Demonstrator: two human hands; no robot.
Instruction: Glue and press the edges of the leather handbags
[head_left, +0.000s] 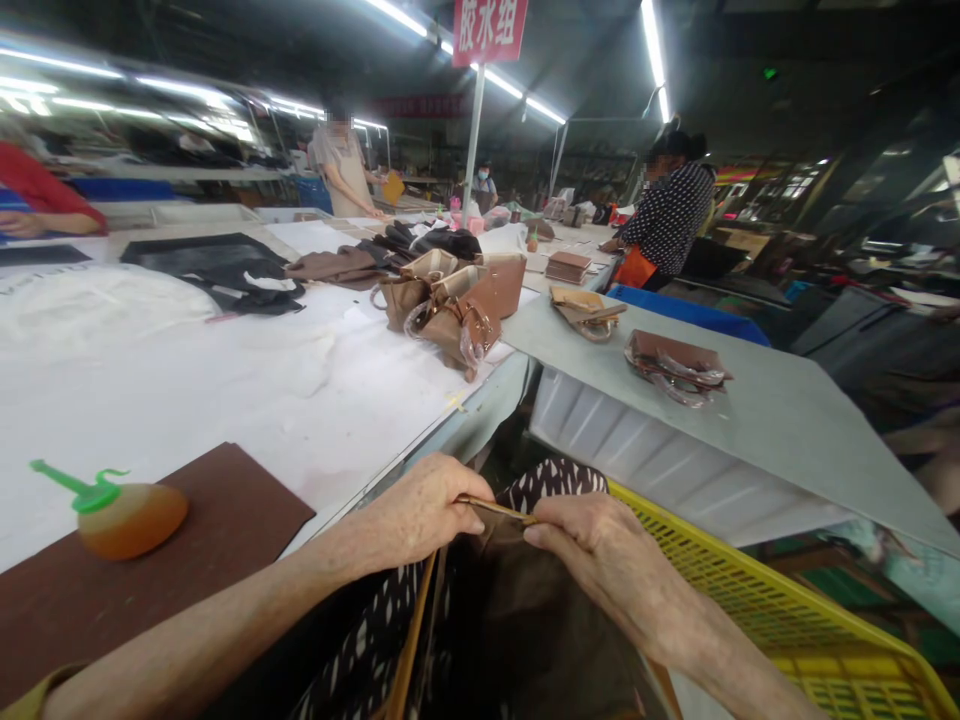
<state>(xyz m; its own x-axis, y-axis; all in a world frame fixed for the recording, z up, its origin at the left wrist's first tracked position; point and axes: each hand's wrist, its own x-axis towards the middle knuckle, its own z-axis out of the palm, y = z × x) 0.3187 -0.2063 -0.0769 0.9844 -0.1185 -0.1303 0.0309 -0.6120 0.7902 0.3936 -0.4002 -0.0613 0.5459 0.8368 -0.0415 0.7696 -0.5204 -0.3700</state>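
Observation:
Over my lap lies a dark brown handbag [532,610] with tan edges, its upper rim pulled up between my two hands. My left hand [427,510] pinches that rim from the left, thumb below and fingers on top. A short way to the right, my right hand [592,545] grips the same rim between thumb and fingers. The stretch of edge between them is narrow and tan. Most of the bag's lower part is in shadow. Black-and-white patterned cloth [559,480] shows behind it.
Left, an orange glue bottle [133,520] with a green spout stands on a brown sheet [247,500] on the white table [285,400]. Brown handbags [457,300] cluster ahead. Two folded bags [675,365] lie on a grey board [787,430]. A yellow basket [720,560] is at right. Co-workers stand beyond.

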